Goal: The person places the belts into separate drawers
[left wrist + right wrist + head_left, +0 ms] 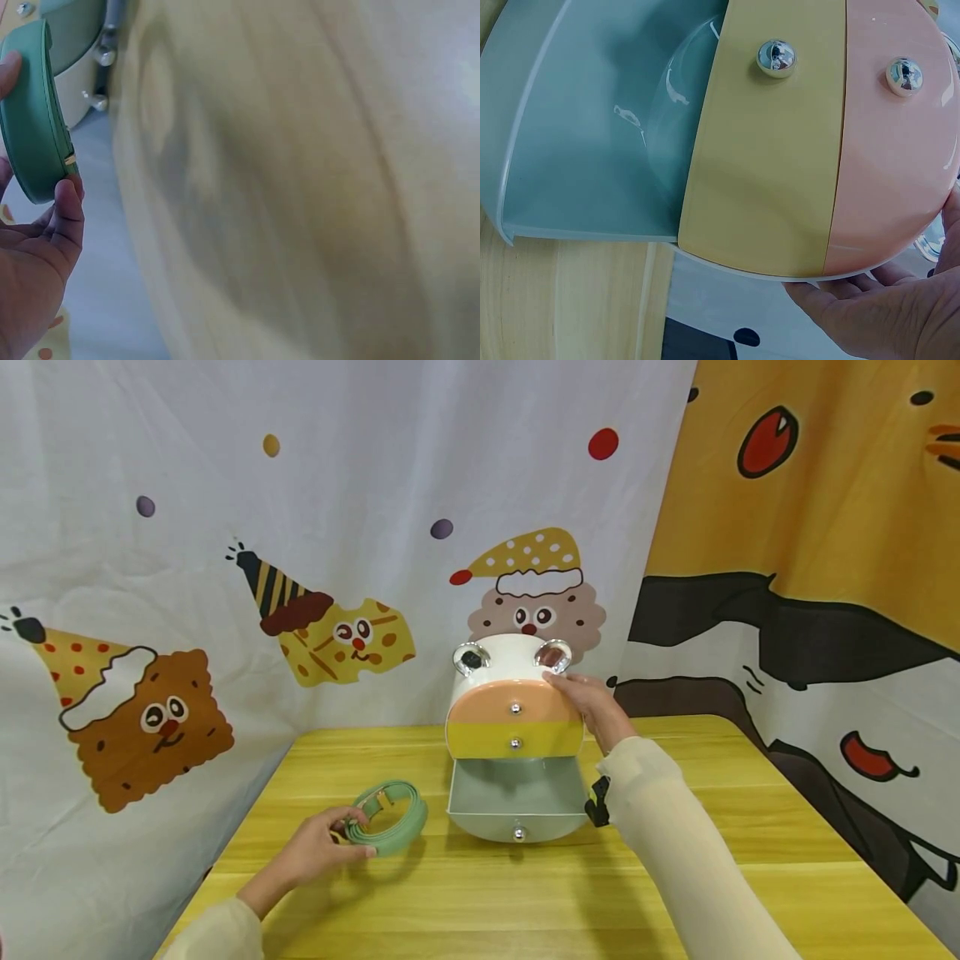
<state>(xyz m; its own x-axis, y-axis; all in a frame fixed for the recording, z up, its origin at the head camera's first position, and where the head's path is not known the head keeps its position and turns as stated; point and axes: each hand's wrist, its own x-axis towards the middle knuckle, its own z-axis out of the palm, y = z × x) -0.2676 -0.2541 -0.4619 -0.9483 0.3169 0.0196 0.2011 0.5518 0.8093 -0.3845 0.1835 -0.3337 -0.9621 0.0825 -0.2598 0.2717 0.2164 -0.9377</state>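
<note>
A coiled green belt (405, 827) with a gold-coloured buckle is pinched between the thumb and fingers of my left hand (318, 847). It is held above the table, left of a small drawer box (480, 667). The box has a white body, two silver round ears and orange, yellow and grey-green drawer fronts with silver knobs. Its bottom drawer (517, 787) is pulled out and looks empty; the upper two are closed. My right hand (596, 702) rests against the box's upper right side, its fingers partly hidden behind the side in the right wrist view.
Everything stands on a yellow wood-grain table (480, 902). Behind it hangs a white curtain (375, 468) printed with cartoon snacks, with an orange and black print on the right. A black device (597, 802) sits at my right wrist.
</note>
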